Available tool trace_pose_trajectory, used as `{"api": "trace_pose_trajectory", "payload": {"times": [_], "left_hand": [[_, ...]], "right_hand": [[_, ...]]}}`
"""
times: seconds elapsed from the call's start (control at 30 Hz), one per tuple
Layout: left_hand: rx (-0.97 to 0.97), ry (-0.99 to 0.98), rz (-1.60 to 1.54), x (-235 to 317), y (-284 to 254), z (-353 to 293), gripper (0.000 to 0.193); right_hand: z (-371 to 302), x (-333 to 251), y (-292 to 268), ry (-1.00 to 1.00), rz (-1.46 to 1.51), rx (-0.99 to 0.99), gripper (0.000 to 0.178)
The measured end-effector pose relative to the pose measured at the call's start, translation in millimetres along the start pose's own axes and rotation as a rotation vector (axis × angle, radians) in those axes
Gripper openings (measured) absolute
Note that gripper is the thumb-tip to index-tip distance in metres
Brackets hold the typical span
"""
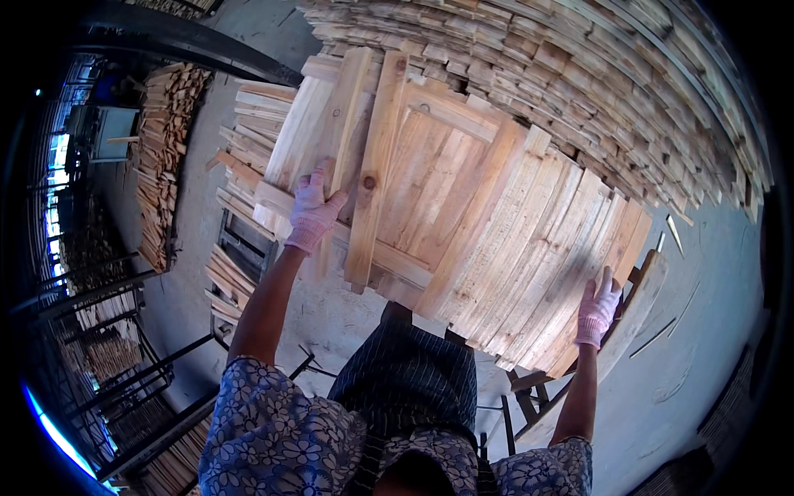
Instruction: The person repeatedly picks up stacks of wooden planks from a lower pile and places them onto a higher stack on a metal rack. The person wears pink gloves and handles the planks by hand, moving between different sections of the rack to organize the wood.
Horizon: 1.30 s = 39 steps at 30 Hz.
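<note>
A light-pink work glove covers my left hand (314,205), its thumb and fingers closed around a pale wooden plank (347,95) at the left of the bench. The plank's near end is blurred. Beside it lies another knotted plank (379,157), slanting across the stock. My right hand (597,310), gloved too, rests with straight fingers against the right end of a row of narrow wooden boards (538,248) laid side by side. Between the hands, longer boards border a recessed layer of boards (430,182).
A high stack of sawn boards (546,74) rises along the far side. Further wood piles (169,149) stand at the left, near dark metal racks (149,372). Loose wood strips (653,339) lie on the concrete floor (695,298) at right.
</note>
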<state>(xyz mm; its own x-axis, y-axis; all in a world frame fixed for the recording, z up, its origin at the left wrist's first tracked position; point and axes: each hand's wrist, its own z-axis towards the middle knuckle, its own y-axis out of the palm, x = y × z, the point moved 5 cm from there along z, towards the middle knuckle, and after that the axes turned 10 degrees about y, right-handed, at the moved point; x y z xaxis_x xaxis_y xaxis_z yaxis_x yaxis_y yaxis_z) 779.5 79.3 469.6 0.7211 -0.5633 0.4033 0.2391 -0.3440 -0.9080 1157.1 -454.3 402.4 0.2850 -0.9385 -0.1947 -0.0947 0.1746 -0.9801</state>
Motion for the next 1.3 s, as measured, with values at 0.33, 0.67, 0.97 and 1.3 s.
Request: {"api": "trace_pose_trajectory", "payload": {"times": [0.33, 0.67, 0.97, 1.3], "left_hand": [[-0.143, -0.169, 0.23, -47, 16, 15, 0.081], [-0.125, -0.378, -0.054, -76, 34, 63, 0.091], [-0.249, -0.18, -0.207, 48, 57, 25, 0.088], [-0.081, -0.216, 0.332, 48, 110, 34, 0.074]], "right_hand": [[-110, -496, 55, 0.087, 0.479, -0.53, 0.095], [-122, -389, 31, 0.099, 0.438, -0.535, 0.102], [-112, -146, 45, 0.041, -0.17, -0.108, 0.081], [-137, -122, 52, 0.154, -0.017, -0.283, 0.072]]}}
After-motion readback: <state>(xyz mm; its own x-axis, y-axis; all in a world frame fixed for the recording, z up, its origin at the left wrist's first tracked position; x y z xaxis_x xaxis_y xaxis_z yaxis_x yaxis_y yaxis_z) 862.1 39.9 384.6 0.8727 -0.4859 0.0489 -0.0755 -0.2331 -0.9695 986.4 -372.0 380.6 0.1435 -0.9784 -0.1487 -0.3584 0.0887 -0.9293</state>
